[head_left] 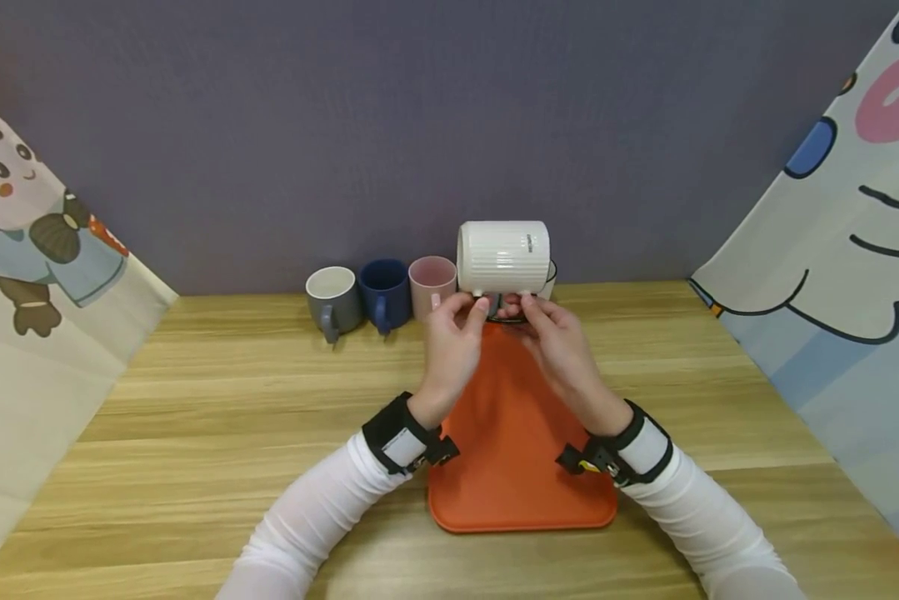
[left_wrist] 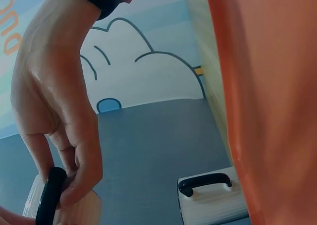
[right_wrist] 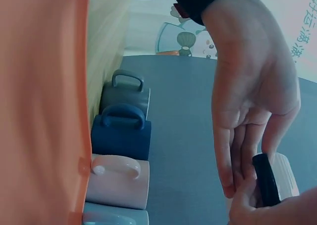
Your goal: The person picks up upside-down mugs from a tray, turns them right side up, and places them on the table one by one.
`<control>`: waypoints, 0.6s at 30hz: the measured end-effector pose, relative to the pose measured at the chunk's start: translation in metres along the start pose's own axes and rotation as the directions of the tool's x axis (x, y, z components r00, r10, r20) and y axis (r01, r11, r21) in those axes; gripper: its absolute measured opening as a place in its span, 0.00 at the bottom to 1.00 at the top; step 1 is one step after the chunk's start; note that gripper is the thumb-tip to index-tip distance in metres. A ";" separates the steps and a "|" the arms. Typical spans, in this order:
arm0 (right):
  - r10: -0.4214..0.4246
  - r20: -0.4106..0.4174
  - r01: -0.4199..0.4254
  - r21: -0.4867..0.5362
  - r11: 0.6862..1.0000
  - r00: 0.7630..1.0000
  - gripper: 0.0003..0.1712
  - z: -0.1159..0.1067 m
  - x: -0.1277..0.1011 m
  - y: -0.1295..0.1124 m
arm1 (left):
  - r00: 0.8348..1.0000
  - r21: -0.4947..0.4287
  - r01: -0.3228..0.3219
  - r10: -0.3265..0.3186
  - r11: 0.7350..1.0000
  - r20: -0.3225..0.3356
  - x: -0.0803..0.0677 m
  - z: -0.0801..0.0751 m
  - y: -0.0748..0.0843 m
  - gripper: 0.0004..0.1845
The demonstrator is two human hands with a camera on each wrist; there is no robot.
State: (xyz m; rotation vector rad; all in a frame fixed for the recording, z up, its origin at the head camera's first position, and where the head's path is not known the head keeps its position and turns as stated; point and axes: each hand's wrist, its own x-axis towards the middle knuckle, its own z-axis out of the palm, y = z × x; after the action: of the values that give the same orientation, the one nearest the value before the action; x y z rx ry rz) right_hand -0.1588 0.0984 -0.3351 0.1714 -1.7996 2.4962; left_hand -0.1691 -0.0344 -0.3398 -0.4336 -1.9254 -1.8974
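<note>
Your left hand [head_left: 452, 346] and right hand [head_left: 561, 350] both up at white ribbed ceramic mug [head_left: 503, 257] — held on its side above far end of orange plastic tray [head_left: 520, 467]. Fingers of both pinch its black handle [right_wrist: 266, 185]. Grey mug [head_left: 332, 298], navy mug [head_left: 384, 292], pink mug [head_left: 431, 283] lined up left of it on wooden worktop [head_left: 217, 417].

Five mugs stood in view: one white ribbed ceramic mug [head_left: 503, 257] lifted at twelve o'clock, one grey mug [head_left: 332, 297], one navy mug [head_left: 384, 292], one pink mug [head_left: 431, 283], and one white mug with a black handle [left_wrist: 210, 194]. There was one orange plastic tray [head_left: 520, 450] and two hands.
</note>
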 end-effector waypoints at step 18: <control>0.039 0.050 -0.053 0.304 0.951 0.998 0.15 -0.003 -0.003 -0.005 | 0.991 -0.039 0.120 -0.117 0.992 0.063 -0.004 0.004 0.000 0.11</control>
State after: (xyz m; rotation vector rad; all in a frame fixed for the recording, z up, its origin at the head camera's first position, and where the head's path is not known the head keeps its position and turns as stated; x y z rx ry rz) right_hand -0.1550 0.1024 -0.3317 0.2006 -1.4341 2.8121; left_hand -0.1665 -0.0298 -0.3420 -0.4015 -1.9931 -2.0248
